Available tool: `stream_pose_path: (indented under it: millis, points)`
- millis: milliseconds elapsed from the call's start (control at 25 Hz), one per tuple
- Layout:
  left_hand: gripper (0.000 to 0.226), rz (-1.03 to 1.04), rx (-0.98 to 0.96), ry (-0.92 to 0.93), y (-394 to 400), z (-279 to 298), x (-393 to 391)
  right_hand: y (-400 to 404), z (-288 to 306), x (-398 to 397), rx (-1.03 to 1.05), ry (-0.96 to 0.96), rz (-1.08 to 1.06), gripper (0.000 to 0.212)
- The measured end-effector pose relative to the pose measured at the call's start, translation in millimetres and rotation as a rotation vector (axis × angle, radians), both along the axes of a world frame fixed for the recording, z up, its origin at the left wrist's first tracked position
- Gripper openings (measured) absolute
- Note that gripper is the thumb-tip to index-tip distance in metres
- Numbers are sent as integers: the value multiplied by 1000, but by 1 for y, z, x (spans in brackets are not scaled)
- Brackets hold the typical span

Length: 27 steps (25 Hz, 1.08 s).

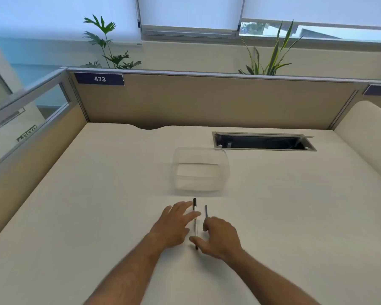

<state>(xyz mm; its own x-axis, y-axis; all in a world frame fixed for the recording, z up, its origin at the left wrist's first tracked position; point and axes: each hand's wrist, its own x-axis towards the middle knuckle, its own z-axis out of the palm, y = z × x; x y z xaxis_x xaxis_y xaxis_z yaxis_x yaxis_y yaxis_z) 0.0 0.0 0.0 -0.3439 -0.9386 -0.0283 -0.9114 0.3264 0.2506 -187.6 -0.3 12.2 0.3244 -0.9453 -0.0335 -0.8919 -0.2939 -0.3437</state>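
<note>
Left hand [174, 225] and right hand [220, 238] flank black-capped pen [195, 227], outside clear tub [226, 170].

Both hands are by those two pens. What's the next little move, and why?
Probably the left hand should pinch the black-capped pen and lift it: its straight fingers lie across that pen, which lies flat on the desk, and a clear box sits just beyond.

We are looking down on a cream desk [97, 194] that is carrying a clear plastic container [200, 170] near its middle. Nearer us, a black-capped pen [195, 225] and a thin blue pen [206, 211] are lying side by side, slightly apart. A cable hatch [264, 142] is sitting open behind.
</note>
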Motion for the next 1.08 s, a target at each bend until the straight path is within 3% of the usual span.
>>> stream_pose_path:
  millis: [320, 480, 600, 760, 960, 1080]
  points:
    - [24, -19, -67, -58, -2, -7, -2, 3, -3, 8, 216, 33, -21, 23]
    - [10, -72, -114, -82, -3, -2, 2, -2, -4, 5, 223, 44, 49, 21]
    - [14, -83, -179, -116, -3, -1, 3, -9, 1, -4, 167, 31, 116, 21]
    - [5, -49, -136, 38, -12, 10, 1, -29, 24, -18, 167, -90, 140, 20]
    - [11, 31, -228, 163, -18, 27, -1, -55, 47, -29, 454, -506, -42, 14]
    - [12, 55, -278, 183, -24, 35, -2, -65, 52, -32, 499, -473, 5, 16]
